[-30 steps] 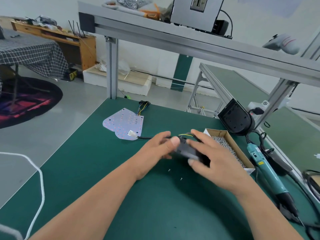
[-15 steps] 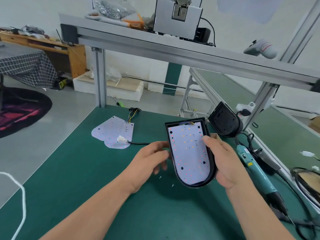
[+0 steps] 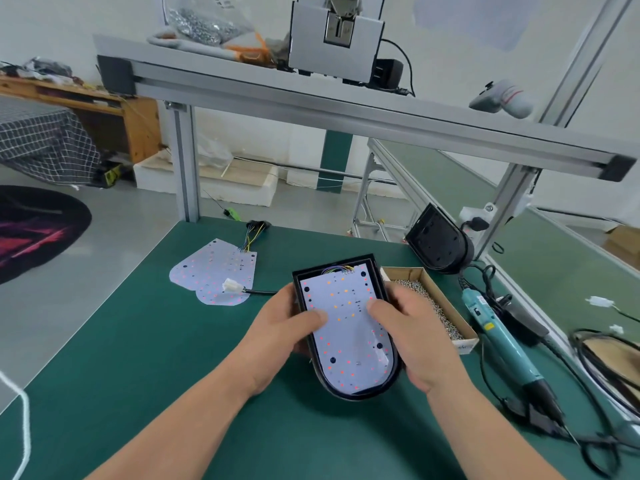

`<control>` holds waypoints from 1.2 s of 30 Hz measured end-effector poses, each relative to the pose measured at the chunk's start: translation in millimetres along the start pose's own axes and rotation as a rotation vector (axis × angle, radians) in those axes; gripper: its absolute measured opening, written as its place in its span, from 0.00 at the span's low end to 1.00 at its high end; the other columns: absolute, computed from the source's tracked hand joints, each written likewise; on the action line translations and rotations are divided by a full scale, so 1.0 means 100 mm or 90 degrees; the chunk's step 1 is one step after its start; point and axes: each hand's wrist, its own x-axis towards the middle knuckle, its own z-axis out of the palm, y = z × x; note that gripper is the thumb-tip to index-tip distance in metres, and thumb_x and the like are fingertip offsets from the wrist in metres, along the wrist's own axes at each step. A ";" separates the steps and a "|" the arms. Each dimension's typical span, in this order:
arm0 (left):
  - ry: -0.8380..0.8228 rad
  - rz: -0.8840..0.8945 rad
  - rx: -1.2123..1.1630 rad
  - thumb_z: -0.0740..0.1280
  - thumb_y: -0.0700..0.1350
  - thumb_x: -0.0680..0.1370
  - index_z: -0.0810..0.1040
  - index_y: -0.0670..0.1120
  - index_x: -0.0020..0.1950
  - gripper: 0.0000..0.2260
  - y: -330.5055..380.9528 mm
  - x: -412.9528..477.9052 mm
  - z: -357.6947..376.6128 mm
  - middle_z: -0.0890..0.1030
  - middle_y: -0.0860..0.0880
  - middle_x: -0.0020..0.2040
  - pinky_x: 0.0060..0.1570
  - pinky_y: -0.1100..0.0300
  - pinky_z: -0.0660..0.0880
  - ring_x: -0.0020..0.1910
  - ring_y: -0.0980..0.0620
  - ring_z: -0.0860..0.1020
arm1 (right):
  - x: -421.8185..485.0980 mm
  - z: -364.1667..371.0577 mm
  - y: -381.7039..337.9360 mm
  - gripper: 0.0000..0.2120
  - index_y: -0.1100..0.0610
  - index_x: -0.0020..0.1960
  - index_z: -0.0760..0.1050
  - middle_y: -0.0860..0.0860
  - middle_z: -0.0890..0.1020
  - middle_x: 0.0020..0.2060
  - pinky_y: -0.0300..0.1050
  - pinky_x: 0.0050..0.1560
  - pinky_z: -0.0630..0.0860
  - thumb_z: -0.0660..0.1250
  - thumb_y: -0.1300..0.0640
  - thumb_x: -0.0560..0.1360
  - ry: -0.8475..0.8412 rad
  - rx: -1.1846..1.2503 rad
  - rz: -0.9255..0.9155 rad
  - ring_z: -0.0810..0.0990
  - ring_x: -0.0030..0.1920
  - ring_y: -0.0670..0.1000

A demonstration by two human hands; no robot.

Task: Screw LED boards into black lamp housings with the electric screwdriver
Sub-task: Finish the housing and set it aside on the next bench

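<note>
Seating comes first. Green bench (image 3: 173,393): black lamp housing (image 3: 389,375) held over it, LED board (image 3: 349,327) lying inside. Left hand (image 3: 277,337) and right hand (image 3: 415,337) grip the housing's sides, thumbs pressing the board. Best to press it flat and line up its holes before reaching for the electric screwdriver (image 3: 502,344), lying at right, just beyond the screw box (image 3: 446,306). Fingers under the housing hidden; whether the board sits fully flush, or any screws are in, unclear.
</note>
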 end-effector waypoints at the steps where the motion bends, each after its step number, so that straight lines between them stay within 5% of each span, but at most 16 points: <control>1: -0.002 0.006 0.008 0.70 0.45 0.76 0.79 0.52 0.68 0.19 0.00 0.00 0.00 0.86 0.48 0.62 0.56 0.43 0.82 0.61 0.43 0.85 | 0.00 0.00 0.00 0.12 0.47 0.53 0.84 0.53 0.88 0.49 0.66 0.57 0.80 0.68 0.48 0.72 -0.002 -0.009 -0.004 0.86 0.50 0.58; 6: 0.001 0.032 -0.003 0.70 0.42 0.76 0.77 0.46 0.70 0.21 0.04 0.00 0.03 0.86 0.47 0.63 0.64 0.49 0.80 0.63 0.45 0.84 | -0.03 0.01 -0.01 0.10 0.41 0.50 0.82 0.47 0.87 0.46 0.61 0.55 0.82 0.70 0.42 0.71 0.005 -0.059 -0.024 0.86 0.48 0.52; 9: -0.013 0.037 -0.002 0.69 0.40 0.77 0.77 0.44 0.70 0.21 0.04 -0.01 0.02 0.86 0.46 0.63 0.64 0.51 0.81 0.63 0.44 0.84 | -0.04 0.03 -0.01 0.08 0.44 0.47 0.80 0.50 0.85 0.43 0.63 0.52 0.81 0.70 0.43 0.70 0.024 -0.086 -0.026 0.83 0.42 0.51; 14: -0.014 0.047 -0.001 0.68 0.39 0.77 0.77 0.45 0.70 0.20 0.03 0.00 0.02 0.86 0.46 0.63 0.58 0.57 0.81 0.62 0.45 0.84 | -0.05 0.04 -0.03 0.07 0.43 0.49 0.81 0.48 0.86 0.44 0.59 0.51 0.81 0.70 0.44 0.72 0.030 -0.086 -0.044 0.84 0.47 0.55; 19: -0.011 0.031 0.024 0.68 0.42 0.78 0.76 0.46 0.71 0.20 0.00 -0.02 0.06 0.85 0.47 0.64 0.63 0.52 0.81 0.64 0.45 0.84 | -0.06 0.01 -0.05 0.11 0.50 0.50 0.81 0.50 0.86 0.44 0.63 0.53 0.81 0.71 0.44 0.72 0.056 -0.081 -0.057 0.84 0.48 0.57; 24: 0.016 0.022 0.024 0.69 0.43 0.77 0.75 0.46 0.71 0.21 0.02 -0.03 0.05 0.85 0.47 0.64 0.68 0.43 0.77 0.64 0.45 0.83 | -0.06 0.03 -0.03 0.09 0.45 0.53 0.81 0.46 0.87 0.47 0.57 0.52 0.82 0.71 0.45 0.74 0.036 -0.077 -0.067 0.85 0.49 0.51; 33: 0.061 0.049 0.043 0.72 0.47 0.78 0.79 0.49 0.67 0.17 -0.03 -0.04 0.16 0.87 0.49 0.61 0.65 0.43 0.80 0.61 0.46 0.85 | -0.05 0.02 -0.03 0.09 0.49 0.55 0.81 0.47 0.87 0.50 0.60 0.56 0.81 0.69 0.47 0.77 0.044 -0.070 -0.081 0.86 0.52 0.52; 36: 0.073 0.036 0.040 0.72 0.47 0.77 0.80 0.48 0.65 0.16 -0.04 -0.03 0.13 0.87 0.48 0.59 0.64 0.42 0.80 0.59 0.46 0.86 | -0.03 0.03 0.00 0.08 0.49 0.50 0.80 0.43 0.86 0.44 0.47 0.46 0.79 0.69 0.45 0.76 0.044 -0.078 -0.073 0.84 0.45 0.46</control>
